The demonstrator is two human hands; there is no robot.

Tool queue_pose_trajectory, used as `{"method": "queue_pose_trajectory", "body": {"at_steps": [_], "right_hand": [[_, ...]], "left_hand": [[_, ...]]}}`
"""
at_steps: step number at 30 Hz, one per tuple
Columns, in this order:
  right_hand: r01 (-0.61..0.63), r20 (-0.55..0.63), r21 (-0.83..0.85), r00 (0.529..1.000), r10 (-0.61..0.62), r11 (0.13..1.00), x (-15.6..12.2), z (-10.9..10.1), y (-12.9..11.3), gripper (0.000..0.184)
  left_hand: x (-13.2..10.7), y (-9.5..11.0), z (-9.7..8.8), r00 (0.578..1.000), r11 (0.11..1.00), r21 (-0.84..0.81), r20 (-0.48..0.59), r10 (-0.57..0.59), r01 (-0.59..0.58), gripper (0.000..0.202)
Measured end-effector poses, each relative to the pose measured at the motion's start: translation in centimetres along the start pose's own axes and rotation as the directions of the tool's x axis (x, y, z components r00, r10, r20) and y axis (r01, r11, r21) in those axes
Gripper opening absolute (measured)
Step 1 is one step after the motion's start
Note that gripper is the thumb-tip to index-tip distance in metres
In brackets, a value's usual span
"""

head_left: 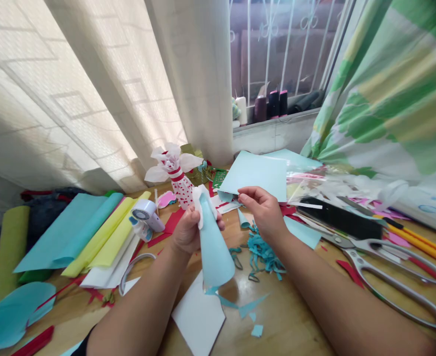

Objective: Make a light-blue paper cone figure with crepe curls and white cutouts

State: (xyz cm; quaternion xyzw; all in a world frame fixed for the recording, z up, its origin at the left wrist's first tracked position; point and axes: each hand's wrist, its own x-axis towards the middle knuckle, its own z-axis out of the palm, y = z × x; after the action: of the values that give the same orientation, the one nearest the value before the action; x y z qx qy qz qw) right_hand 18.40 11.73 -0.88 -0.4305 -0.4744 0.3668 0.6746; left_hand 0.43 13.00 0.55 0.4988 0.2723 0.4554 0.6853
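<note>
In the middle of the view my left hand (pixel 188 230) is closed around a light blue paper cone (pixel 216 252) with white paper wrapped at its upper end. The wide end of the cone points down toward me, over a white card piece (pixel 199 316). To the right of it my right hand (pixel 262 207) is raised with thumb and fingertips pinched together; what they hold, if anything, is too small to make out. Just behind those fingertips lies a light blue sheet (pixel 257 173). Beneath my right hand sit curled blue paper strips (pixel 264 252).
Large scissors (pixel 366 269) and orange-handled cutters (pixel 421 242) lie at right. Rolled coloured paper (pixel 80 222), a glue bottle (pixel 141 230) and a tape ring (pixel 131 272) are at left. A heart-patterned wrapped cone (pixel 181 188) stands behind my left hand. Blue scraps (pixel 257 330) lie in front.
</note>
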Motion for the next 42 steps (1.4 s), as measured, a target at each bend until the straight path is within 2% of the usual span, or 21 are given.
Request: {"method": "queue_pose_trajectory", "body": {"at_steps": [3,6,11,18,28,35,42], "right_hand": [[0.02,-0.007,-0.035,1.0,-0.02,0.999,0.3,-0.4,0.1,0.024],[0.035,0.049,-0.067,0.998,-0.031,0.997,0.6,-0.8,0.1,0.026],[0.075,0.218,-0.131,0.975,-0.046,0.989,0.4,-0.7,-0.1,0.031],[0.14,0.287,-0.227,0.955,-0.071,0.964,0.2,-0.4,0.2,0.034],[0.155,0.265,-0.239,0.96,-0.089,0.959,0.7,-0.4,0.8,0.018],[0.137,0.251,-0.249,0.965,-0.073,0.959,0.8,-0.5,1.0,0.015],[0.109,0.272,-0.254,0.962,-0.037,0.961,0.9,-0.8,1.2,0.018]], "left_hand": [[0.8,-0.1,0.3,0.992,0.992,0.083,-0.08,0.099,-0.092,0.047],[1.4,-0.9,0.5,0.958,0.962,0.2,-0.178,0.224,-0.188,0.033],[1.3,-2.6,0.9,0.94,0.905,0.37,-0.18,0.291,-0.209,0.021],[1.1,-3.3,1.2,0.949,0.878,0.418,-0.098,0.3,-0.235,0.019],[1.4,-3.7,1.3,0.949,0.89,0.397,-0.118,0.292,-0.224,0.02],[1.6,-4.1,1.5,0.948,0.898,0.387,-0.146,0.284,-0.209,0.02],[1.6,-4.0,1.1,0.957,0.904,0.369,-0.104,0.272,-0.217,0.024]]}}
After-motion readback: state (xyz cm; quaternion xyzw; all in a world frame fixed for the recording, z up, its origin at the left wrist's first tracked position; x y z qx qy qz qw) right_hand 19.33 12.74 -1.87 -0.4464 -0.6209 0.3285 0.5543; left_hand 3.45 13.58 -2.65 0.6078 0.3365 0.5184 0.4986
